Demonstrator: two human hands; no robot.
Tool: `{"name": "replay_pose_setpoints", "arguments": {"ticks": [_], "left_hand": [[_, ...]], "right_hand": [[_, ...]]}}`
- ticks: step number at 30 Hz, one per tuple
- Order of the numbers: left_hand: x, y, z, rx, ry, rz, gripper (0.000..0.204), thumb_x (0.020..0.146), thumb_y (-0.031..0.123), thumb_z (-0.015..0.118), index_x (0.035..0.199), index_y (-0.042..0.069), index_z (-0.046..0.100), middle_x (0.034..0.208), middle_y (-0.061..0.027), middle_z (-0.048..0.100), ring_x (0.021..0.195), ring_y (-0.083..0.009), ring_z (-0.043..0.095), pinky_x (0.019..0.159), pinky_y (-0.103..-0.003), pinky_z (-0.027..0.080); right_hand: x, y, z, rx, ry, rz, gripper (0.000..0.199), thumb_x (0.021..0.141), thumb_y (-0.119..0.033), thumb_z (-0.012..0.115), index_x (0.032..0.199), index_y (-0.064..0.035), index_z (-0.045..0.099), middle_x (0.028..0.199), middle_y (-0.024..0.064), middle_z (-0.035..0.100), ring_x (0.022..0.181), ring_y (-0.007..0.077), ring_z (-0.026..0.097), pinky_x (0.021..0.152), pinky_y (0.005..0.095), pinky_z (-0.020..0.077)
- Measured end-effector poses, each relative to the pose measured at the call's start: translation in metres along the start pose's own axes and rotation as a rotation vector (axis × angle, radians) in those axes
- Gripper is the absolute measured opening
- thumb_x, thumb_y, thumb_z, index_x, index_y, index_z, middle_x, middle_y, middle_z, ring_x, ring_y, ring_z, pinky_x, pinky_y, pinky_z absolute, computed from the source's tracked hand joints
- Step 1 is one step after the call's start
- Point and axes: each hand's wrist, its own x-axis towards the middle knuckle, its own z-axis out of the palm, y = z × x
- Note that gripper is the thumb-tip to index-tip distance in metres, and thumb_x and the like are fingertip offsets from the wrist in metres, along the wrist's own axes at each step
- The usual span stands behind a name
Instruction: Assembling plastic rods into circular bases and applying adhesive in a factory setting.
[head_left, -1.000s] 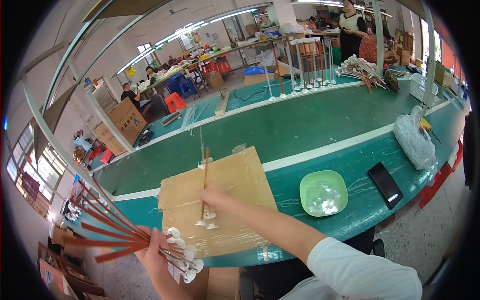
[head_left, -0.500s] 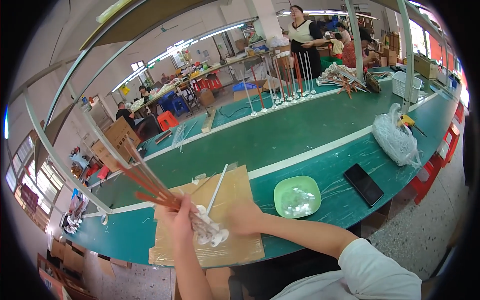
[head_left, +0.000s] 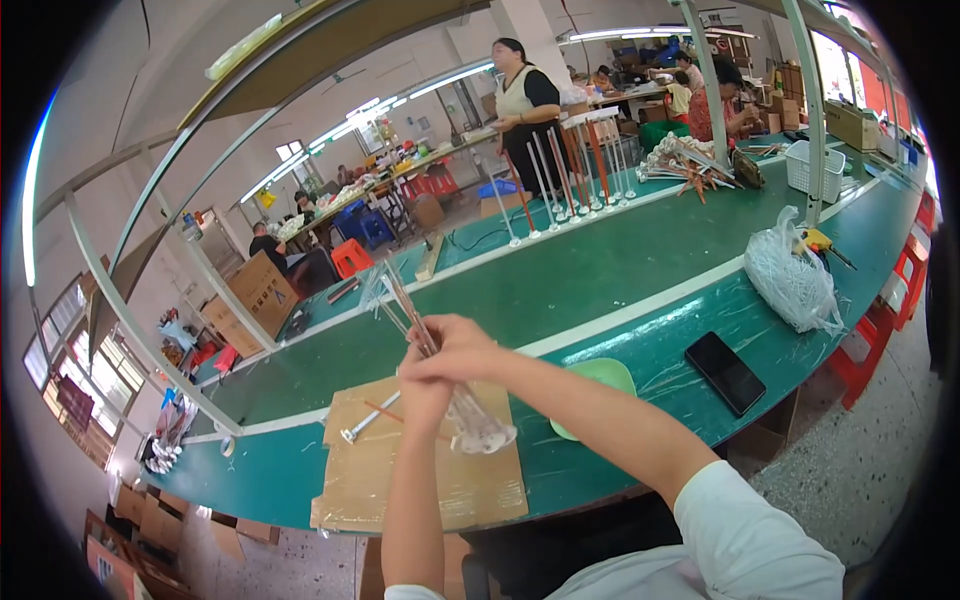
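Both hands are closed around a bundle of thin clear and brownish sticks (head_left: 466, 408) above a sheet of brown cardboard (head_left: 430, 492). My left hand (head_left: 425, 385) grips it from below and the left. My right hand (head_left: 462, 345) wraps its upper middle, crossing in front of the left. White round ends cluster at the bundle's lower end, and its upper ends lean away to the left. On the cardboard lie a white stick with a round foot (head_left: 368, 419) and a brown stick (head_left: 385, 412), partly hidden by my left arm. My right forearm covers part of a light green bowl (head_left: 606, 373).
A black phone (head_left: 725, 373) and a clear plastic bag (head_left: 792, 282) are to the right, with a yellow-handled tool (head_left: 816, 241) behind the bag. Across the green table (head_left: 600, 250) stands a row of upright sticks (head_left: 560, 175). Metal posts (head_left: 810, 130) rise from the table; a person (head_left: 527, 110) stands beyond.
My right hand has risen from the cardboard and joined my left on the bundle. The bundle has tipped more upright. The person beyond the table has shifted left in view.
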Motion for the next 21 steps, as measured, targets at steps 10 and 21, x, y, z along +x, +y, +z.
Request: {"name": "replay_pose_setpoints", "arguments": {"ticks": [10, 21], "left_hand": [[0.003, 0.025, -0.004, -0.229, -0.045, -0.169, 0.029, 0.082, -0.002, 0.065, 0.111, 0.002, 0.061, 0.11, -0.005, 0.063, 0.096, -0.0136, 0.062, 0.081, -0.029, 0.051], [-0.004, 0.06, 0.016, -0.242, 0.14, -0.139, 0.018, 0.086, 0.007, 0.07, 0.094, 0.003, 0.055, 0.078, -0.0068, 0.062, 0.063, -0.0174, 0.061, 0.06, -0.03, 0.051]], "right_hand": [[-0.003, -0.043, -0.012, -0.127, -0.07, -0.033, 0.088, 0.062, -0.043, 0.09, 0.13, -0.0003, 0.054, 0.104, 0.0146, 0.068, 0.093, 0.0223, 0.066, 0.084, 0.033, 0.0515], [-0.093, 0.005, -0.027, -0.214, 0.006, -0.106, 0.119, 0.057, -0.038, 0.092, 0.149, -0.0029, 0.027, 0.132, 0.025, 0.051, 0.123, 0.0338, 0.054, 0.1, 0.0382, 0.0462]]}}
